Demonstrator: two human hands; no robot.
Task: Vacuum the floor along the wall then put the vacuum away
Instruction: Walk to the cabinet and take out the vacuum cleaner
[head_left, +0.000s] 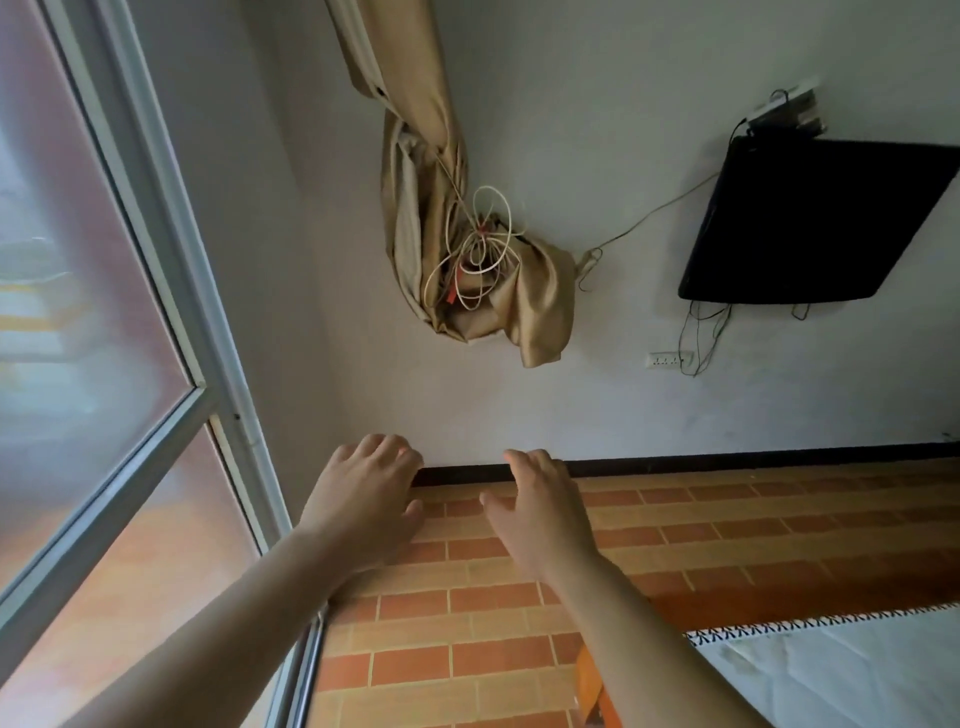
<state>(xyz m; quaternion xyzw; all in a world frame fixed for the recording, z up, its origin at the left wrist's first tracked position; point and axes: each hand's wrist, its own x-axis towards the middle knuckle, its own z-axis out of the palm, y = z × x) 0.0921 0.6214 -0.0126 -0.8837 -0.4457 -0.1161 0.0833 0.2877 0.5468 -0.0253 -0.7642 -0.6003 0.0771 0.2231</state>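
Note:
Both of my arms reach forward over the brick-patterned floor (727, 530) toward the white wall (675, 405) and its dark skirting (727, 460). My left hand (363, 493) hovers near the corner with relaxed, slightly bent fingers and holds nothing. My right hand (540, 504) is beside it, fingers spread and loose, also holding nothing. No vacuum is in view. An orange object (592, 680) shows partly under my right forearm; I cannot tell what it is.
A knotted tan curtain (467, 234) with a coiled white cord hangs on the wall above my hands. A black wall-mounted TV (810, 218) and a socket strip (670, 359) are at right. A glass sliding door (104, 364) stands at left. A white bedsheet edge (841, 670) lies bottom right.

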